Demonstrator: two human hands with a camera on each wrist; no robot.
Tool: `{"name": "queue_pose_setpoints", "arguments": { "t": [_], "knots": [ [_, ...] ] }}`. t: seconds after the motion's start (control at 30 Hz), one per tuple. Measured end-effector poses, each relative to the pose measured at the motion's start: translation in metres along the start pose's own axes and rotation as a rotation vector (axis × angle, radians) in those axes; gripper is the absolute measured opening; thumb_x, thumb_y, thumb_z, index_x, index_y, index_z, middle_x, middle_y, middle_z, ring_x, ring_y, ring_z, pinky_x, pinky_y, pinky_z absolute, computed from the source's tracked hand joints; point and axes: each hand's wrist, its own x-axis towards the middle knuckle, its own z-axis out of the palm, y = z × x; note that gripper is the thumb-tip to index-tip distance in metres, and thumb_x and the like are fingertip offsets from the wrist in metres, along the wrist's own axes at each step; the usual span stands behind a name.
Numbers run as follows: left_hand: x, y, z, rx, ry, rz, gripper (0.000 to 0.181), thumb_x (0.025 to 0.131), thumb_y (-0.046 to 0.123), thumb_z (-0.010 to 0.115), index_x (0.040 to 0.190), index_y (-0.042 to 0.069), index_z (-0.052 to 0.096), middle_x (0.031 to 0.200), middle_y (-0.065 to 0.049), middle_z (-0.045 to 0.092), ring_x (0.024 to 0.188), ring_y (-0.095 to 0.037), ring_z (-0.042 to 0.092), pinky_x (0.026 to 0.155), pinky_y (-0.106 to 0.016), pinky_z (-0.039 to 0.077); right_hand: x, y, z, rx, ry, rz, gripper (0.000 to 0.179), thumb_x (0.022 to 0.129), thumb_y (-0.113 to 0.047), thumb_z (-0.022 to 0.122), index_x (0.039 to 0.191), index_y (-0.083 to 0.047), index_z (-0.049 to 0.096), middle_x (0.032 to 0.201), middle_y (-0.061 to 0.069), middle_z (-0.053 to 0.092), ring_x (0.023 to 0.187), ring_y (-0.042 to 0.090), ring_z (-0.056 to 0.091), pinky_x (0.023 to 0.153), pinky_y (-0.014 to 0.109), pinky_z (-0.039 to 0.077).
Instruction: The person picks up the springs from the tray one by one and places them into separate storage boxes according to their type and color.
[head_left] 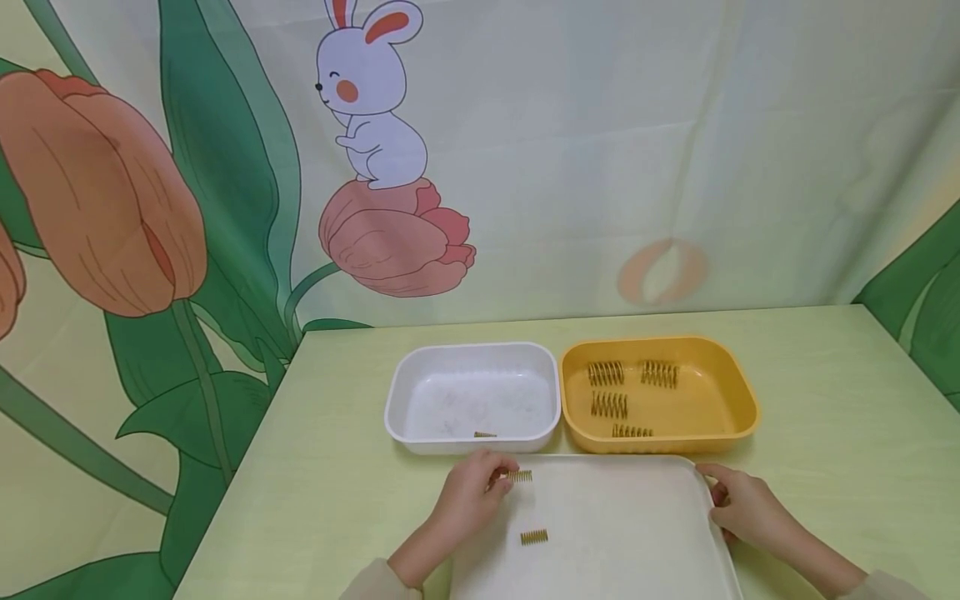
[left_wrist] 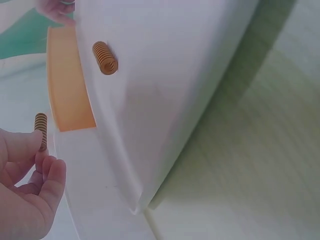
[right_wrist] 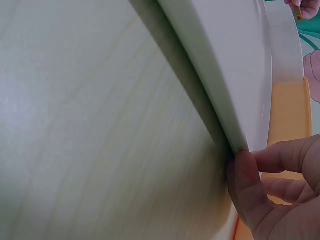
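Brass-coloured spring [head_left: 521, 476] is being pinched by the left hand [head_left: 471, 490] near the far-left corner of the tray [head_left: 622, 533].
The right hand [head_left: 750, 507] is gripping the tray's right edge; the spring, probably light and springy, is likely needing a gentle mid-length pinch.

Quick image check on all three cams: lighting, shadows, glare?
Head: soft, fairly even light, coils on the nearer spring readable; left wrist: hazy, low contrast, darker shadow band on the table along the tray; right wrist: pale bluish glare on the tabletop at left, dark shadow under the tray's edge near the right hand.
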Motion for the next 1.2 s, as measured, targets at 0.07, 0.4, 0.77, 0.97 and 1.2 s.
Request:
{"name": "queue_pose_setpoints", "arguments": {
  "t": [0.07,0.4,0.77,0.97,1.2],
  "knots": [
    [0.001,0.000,-0.001,-0.008,-0.004,-0.014,0.013,0.076,0.005,0.063,0.088,0.009,0.064,0.082,-0.001,0.055,0.071,-0.008,0.048,0.063,-0.019,0.040,0.000,0.000,0.000,0.001,0.001,0.005,0.057,0.068,0.007,0.055,0.124,0.008,0.041,0.071,0.006,0.050,0.046,0.015,0.047,0.043,0.026,0.041],
    [0.008,0.000,-0.005,-0.041,0.041,0.001,0.013,0.075,0.001,0.063,0.087,0.006,0.063,0.076,-0.001,0.053,0.068,-0.009,0.045,0.060,-0.018,0.039,-0.003,-0.001,0.000,0.011,0.010,-0.024,0.057,0.068,0.008,0.054,0.123,0.008,0.041,0.070,0.005,0.049,0.044,0.014,0.047,0.042,0.026,0.041],
    [0.020,-0.003,-0.009,-0.026,0.112,0.039,0.012,0.075,0.001,0.062,0.086,0.006,0.063,0.075,-0.001,0.053,0.068,-0.010,0.045,0.061,-0.019,0.039,-0.002,0.000,0.001,0.012,0.009,-0.017,0.057,0.068,0.008,0.054,0.124,0.008,0.041,0.070,0.006,0.050,0.044,0.015,0.047,0.042,0.026,0.042],
    [0.026,-0.005,-0.010,-0.031,0.117,0.028,0.014,0.075,0.000,0.061,0.087,0.006,0.063,0.077,-0.002,0.053,0.069,-0.011,0.045,0.061,-0.018,0.039,-0.001,0.000,0.001,0.010,0.003,-0.010,0.057,0.069,0.007,0.054,0.124,0.008,0.041,0.070,0.006,0.050,0.044,0.015,0.047,0.043,0.026,0.042],
    [0.032,-0.006,-0.012,-0.024,0.125,0.023,0.014,0.075,0.000,0.061,0.088,0.005,0.063,0.079,-0.004,0.055,0.070,-0.012,0.048,0.062,-0.019,0.040,-0.002,0.000,0.001,0.013,0.008,-0.018,0.057,0.068,0.008,0.054,0.123,0.007,0.041,0.070,0.006,0.050,0.044,0.015,0.047,0.042,0.026,0.042]
  ]
}}
